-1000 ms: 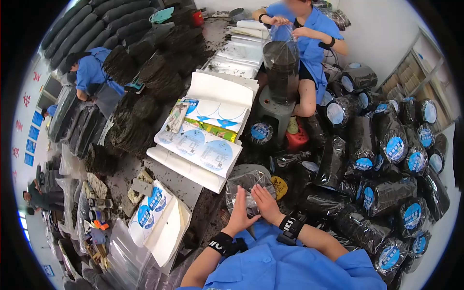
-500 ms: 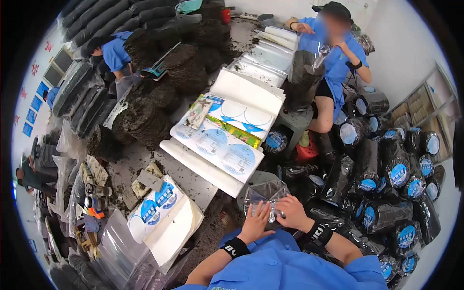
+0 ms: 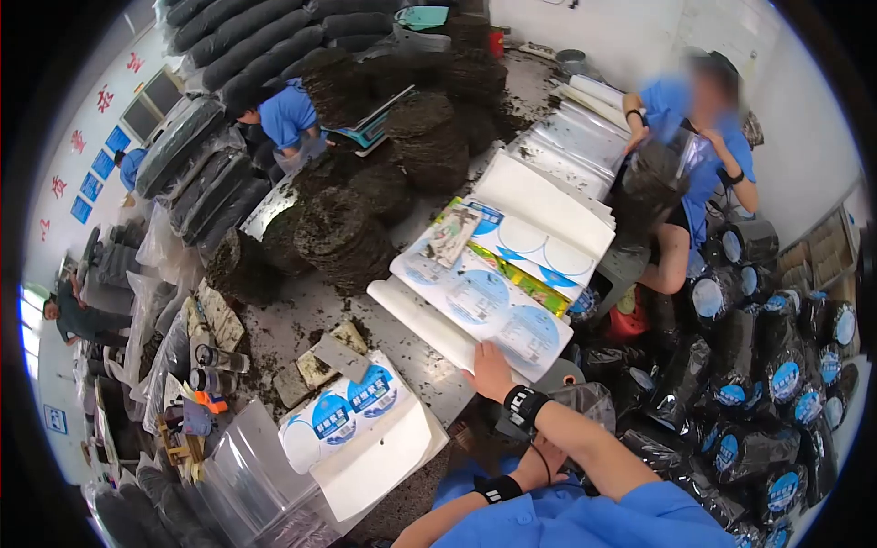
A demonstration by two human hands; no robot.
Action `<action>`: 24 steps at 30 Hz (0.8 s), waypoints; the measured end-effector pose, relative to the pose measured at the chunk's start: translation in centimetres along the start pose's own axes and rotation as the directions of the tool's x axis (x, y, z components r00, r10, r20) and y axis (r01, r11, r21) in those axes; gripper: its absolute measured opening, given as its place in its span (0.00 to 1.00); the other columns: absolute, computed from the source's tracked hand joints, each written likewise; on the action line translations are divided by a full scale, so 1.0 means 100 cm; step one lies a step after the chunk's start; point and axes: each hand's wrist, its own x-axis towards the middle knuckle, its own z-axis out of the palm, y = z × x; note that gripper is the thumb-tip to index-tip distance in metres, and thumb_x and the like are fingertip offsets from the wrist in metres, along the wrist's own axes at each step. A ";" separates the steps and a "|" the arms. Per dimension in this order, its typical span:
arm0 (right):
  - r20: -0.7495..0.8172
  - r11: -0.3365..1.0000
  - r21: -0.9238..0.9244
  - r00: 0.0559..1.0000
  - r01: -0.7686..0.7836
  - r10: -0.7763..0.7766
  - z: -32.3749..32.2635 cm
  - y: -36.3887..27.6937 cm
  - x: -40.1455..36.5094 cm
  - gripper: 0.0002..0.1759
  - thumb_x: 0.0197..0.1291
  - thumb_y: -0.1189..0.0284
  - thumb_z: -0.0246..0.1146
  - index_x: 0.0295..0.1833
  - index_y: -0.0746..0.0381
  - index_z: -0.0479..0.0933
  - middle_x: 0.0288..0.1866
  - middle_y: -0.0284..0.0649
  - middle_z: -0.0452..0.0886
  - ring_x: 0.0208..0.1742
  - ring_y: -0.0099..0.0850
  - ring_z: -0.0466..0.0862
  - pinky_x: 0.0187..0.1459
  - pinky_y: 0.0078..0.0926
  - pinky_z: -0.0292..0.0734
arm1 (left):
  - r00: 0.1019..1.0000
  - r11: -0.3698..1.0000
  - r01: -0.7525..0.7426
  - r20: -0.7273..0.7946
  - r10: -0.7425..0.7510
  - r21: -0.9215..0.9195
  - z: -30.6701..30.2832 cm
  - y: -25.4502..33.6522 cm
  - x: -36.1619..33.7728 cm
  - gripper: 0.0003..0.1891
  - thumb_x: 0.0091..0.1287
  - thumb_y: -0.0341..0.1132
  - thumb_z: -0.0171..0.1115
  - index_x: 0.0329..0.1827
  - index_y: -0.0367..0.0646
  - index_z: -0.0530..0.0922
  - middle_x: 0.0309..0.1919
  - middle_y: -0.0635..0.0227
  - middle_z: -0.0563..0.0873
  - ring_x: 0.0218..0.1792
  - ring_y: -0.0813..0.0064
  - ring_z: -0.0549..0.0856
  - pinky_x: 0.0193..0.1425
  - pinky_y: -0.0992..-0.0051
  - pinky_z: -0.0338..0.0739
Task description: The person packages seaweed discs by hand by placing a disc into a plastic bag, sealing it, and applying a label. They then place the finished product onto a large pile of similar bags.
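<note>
My right hand (image 3: 494, 371) reaches across to the near edge of a printed label sheet (image 3: 475, 297) with blue circles. Its fingers are stretched out and touch the paper edge beside a white roll (image 3: 425, 331). My left hand (image 3: 539, 463) is low by my body, partly covered by my right forearm, and its fingers do not show clearly. Close to it, under the right forearm, a clear plastic bag with dark contents (image 3: 589, 404) is partly visible. What the left hand touches is hidden.
A second label stack (image 3: 365, 447) lies at the table's near corner. Dark crumbly stacks (image 3: 343, 237) stand further back. Finished black packs (image 3: 681, 384) crowd the floor at right. A co-worker in blue (image 3: 708, 137) handles a dark bag (image 3: 650, 187) across the table.
My right hand has left the clear bag and moved up-left to the label sheet. My left hand is now lower, behind the right forearm. The view has shifted, moving the scene rightward.
</note>
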 end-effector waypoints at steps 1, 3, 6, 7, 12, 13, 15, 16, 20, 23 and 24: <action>0.051 0.996 -0.054 0.996 -0.066 0.069 0.010 -0.006 0.006 0.28 0.60 0.55 0.63 0.52 0.71 0.74 0.53 0.65 0.73 0.51 0.56 0.77 0.54 0.46 0.74 | 0.999 0.997 -0.008 -0.051 0.004 -0.074 0.004 -0.003 -0.002 0.44 0.56 0.56 0.68 0.71 0.39 0.66 0.70 0.51 0.69 0.74 0.52 0.63 0.77 0.54 0.53; 0.229 0.968 -0.018 0.942 -0.249 0.246 0.045 -0.024 0.011 0.32 0.59 0.50 0.64 0.53 0.69 0.73 0.58 0.63 0.73 0.56 0.57 0.77 0.55 0.46 0.74 | 0.995 0.989 -0.016 -0.101 0.001 -0.147 0.034 -0.009 -0.003 0.44 0.55 0.55 0.69 0.72 0.41 0.65 0.70 0.51 0.68 0.74 0.51 0.61 0.78 0.54 0.52; 0.542 0.886 0.434 0.833 -0.165 -0.110 0.038 -0.062 0.018 0.27 0.60 0.52 0.63 0.53 0.64 0.74 0.60 0.53 0.75 0.56 0.56 0.77 0.56 0.48 0.74 | 0.959 0.950 -0.139 -0.275 0.060 -0.280 0.074 -0.023 0.003 0.43 0.56 0.52 0.69 0.73 0.42 0.64 0.71 0.52 0.68 0.75 0.49 0.61 0.78 0.53 0.51; 0.545 0.886 0.431 0.832 -0.170 -0.106 0.031 -0.071 0.019 0.27 0.60 0.52 0.63 0.53 0.64 0.74 0.60 0.53 0.75 0.56 0.56 0.77 0.56 0.48 0.74 | 0.965 0.956 -0.125 -0.256 0.055 -0.267 0.074 -0.023 0.004 0.43 0.56 0.53 0.69 0.73 0.42 0.64 0.71 0.52 0.67 0.75 0.49 0.61 0.78 0.53 0.51; 0.069 0.997 0.083 0.998 -0.007 0.001 0.048 -0.070 0.014 0.15 0.63 0.63 0.59 0.52 0.58 0.76 0.48 0.45 0.82 0.52 0.46 0.81 0.49 0.44 0.77 | 0.982 0.976 -0.068 -0.186 0.028 -0.207 0.062 -0.022 0.002 0.42 0.59 0.54 0.65 0.73 0.42 0.64 0.72 0.54 0.67 0.75 0.50 0.61 0.78 0.52 0.52; 0.065 0.997 0.081 0.998 -0.018 0.013 0.051 -0.068 0.001 0.15 0.63 0.63 0.59 0.52 0.58 0.76 0.48 0.45 0.82 0.52 0.46 0.81 0.49 0.44 0.77 | 0.984 0.978 -0.068 -0.174 0.033 -0.199 0.061 -0.022 0.001 0.42 0.59 0.55 0.65 0.73 0.42 0.64 0.72 0.54 0.66 0.75 0.50 0.61 0.78 0.52 0.52; -0.045 0.896 -0.059 0.895 0.440 -0.443 0.052 -0.066 -0.019 0.12 0.61 0.65 0.58 0.48 0.58 0.77 0.41 0.43 0.82 0.48 0.43 0.81 0.45 0.43 0.77 | 0.986 0.980 -0.068 -0.165 0.037 -0.186 0.059 -0.021 0.001 0.41 0.60 0.55 0.63 0.73 0.42 0.64 0.72 0.54 0.66 0.75 0.50 0.61 0.78 0.52 0.52; -0.045 0.900 -0.062 0.900 0.431 -0.434 0.057 -0.064 -0.020 0.12 0.61 0.65 0.58 0.48 0.58 0.77 0.41 0.43 0.82 0.48 0.43 0.81 0.45 0.43 0.77 | 0.986 0.982 -0.068 -0.164 0.039 -0.178 0.059 -0.022 0.001 0.41 0.61 0.56 0.63 0.73 0.42 0.64 0.73 0.55 0.66 0.75 0.50 0.61 0.78 0.51 0.52; 0.309 0.957 0.268 0.951 -0.107 0.020 0.037 -0.038 -0.025 0.07 0.57 0.69 0.60 0.37 0.61 0.77 0.42 0.43 0.80 0.47 0.46 0.79 0.46 0.45 0.75 | 0.978 0.988 -0.087 -0.198 0.061 -0.126 0.064 -0.022 0.002 0.40 0.63 0.57 0.60 0.74 0.42 0.63 0.73 0.56 0.65 0.75 0.51 0.61 0.77 0.51 0.52; -0.072 0.977 0.054 0.975 -0.208 0.211 -0.016 0.014 -0.014 0.13 0.51 0.70 0.67 0.40 0.64 0.75 0.57 0.54 0.76 0.59 0.52 0.75 0.57 0.48 0.73 | 0.998 0.994 -0.053 0.015 0.055 -0.094 0.022 -0.015 0.001 0.41 0.61 0.55 0.63 0.74 0.42 0.63 0.73 0.58 0.66 0.75 0.54 0.61 0.78 0.54 0.53; -0.077 0.976 0.046 0.974 -0.212 0.215 -0.031 0.029 -0.012 0.13 0.51 0.70 0.67 0.40 0.64 0.75 0.57 0.54 0.76 0.59 0.52 0.75 0.57 0.48 0.73 | 0.972 0.997 0.012 0.236 0.005 -0.071 -0.002 -0.011 -0.002 0.43 0.58 0.54 0.66 0.74 0.42 0.63 0.72 0.59 0.68 0.75 0.57 0.61 0.78 0.57 0.53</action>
